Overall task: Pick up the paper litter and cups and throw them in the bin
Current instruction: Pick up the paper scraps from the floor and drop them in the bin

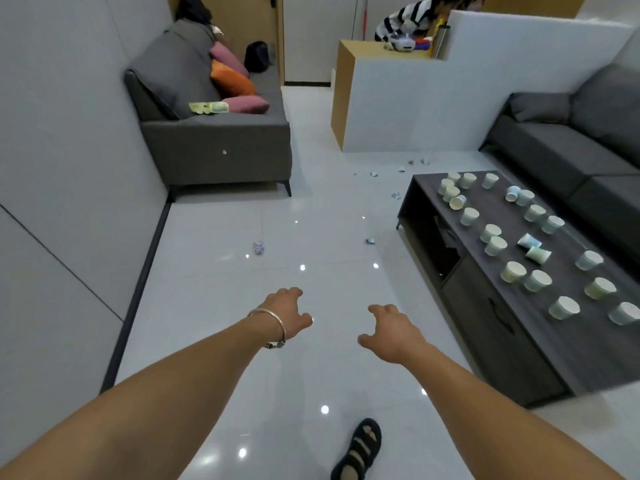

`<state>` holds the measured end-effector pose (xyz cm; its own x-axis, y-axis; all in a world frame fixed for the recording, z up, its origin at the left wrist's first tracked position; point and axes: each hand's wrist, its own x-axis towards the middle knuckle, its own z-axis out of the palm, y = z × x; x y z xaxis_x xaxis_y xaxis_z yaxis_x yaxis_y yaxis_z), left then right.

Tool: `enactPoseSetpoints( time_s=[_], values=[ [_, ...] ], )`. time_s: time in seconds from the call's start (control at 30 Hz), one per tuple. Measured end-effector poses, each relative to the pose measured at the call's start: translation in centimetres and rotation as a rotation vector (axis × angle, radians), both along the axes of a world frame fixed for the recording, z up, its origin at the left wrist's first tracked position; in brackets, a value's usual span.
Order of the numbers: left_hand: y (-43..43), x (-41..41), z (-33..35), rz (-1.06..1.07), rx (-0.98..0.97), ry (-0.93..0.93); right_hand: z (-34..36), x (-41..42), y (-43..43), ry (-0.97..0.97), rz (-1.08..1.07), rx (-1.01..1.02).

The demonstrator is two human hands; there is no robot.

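Lying scattered, paper scraps (259, 248) dot the floor (311, 209) and cups (496, 245) crowd the table (554, 327), several tipped. Left hand (285, 315) and right hand (391, 332) hang loose, holding nothing. Grabbing many cups at once could drop some; no bin shows.

Nothing here can be read. The green-and-yellow packet (209, 108) on the sofa (214, 147), far ahead of your left hand (285, 315), shows only blurred markings. So does the crumpled paper (259, 248) on the floor (311, 209) just beyond that hand.
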<state>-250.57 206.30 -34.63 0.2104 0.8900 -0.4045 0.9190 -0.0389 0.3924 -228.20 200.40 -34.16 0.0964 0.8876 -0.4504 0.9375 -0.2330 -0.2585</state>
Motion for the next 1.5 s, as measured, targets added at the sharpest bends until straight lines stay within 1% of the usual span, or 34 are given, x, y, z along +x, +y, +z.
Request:
enactPoseSetpoints(
  time_s=[0.13,0.3,0.4,0.53,0.67,0.87,1.0,1.1,1.2,1.37,1.5],
  values=[
    [7.6,3.6,-0.2,0.026,0.005,0.012,-0.7,4.0,8.4,0.012,0.018,0.011],
    [17.0,7.4,1.1,0.091,0.026,0.031,0.3,8.6,18.1,0.027,0.064,0.017],
    [22.0,9.3,0.8,0.116,0.023,0.010,0.5,11.1,23.6,0.020,0.061,0.029],
    [28.5,11.4,-0.7,0.063,-0.037,0.052,-0.6,13.2,30.3,0.015,0.060,-0.020],
    [38.1,13.9,-2.0,0.020,-0.033,0.055,-1.4,15.3,38.2,0.006,0.018,-0.029],
    [52.4,19.6,-0.8,-0.091,-0.022,0.006,-0.8,20.1,48.4,-0.012,-0.108,-0.026],
    [59.3,23.6,-0.6,-0.145,-0.027,-0.006,-0.8,23.4,54.6,-0.005,-0.170,-0.024],
    [63.9,26.6,-2.0,-0.148,-0.054,-0.002,-2.1,25.5,59.3,0.010,-0.162,-0.055],
    [68.1,28.9,-4.1,-0.124,-0.087,0.010,-4.3,27.9,64.6,0.023,-0.118,-0.076],
    [73.5,31.0,-7.6,-0.004,-0.208,0.072,-7.5,31.4,73.1,0.044,-0.039,-0.138],
    [77.7,31.4,-9.9,0.089,-0.264,0.040,-9.5,32.6,78.0,0.047,0.011,-0.207]
  ],
)
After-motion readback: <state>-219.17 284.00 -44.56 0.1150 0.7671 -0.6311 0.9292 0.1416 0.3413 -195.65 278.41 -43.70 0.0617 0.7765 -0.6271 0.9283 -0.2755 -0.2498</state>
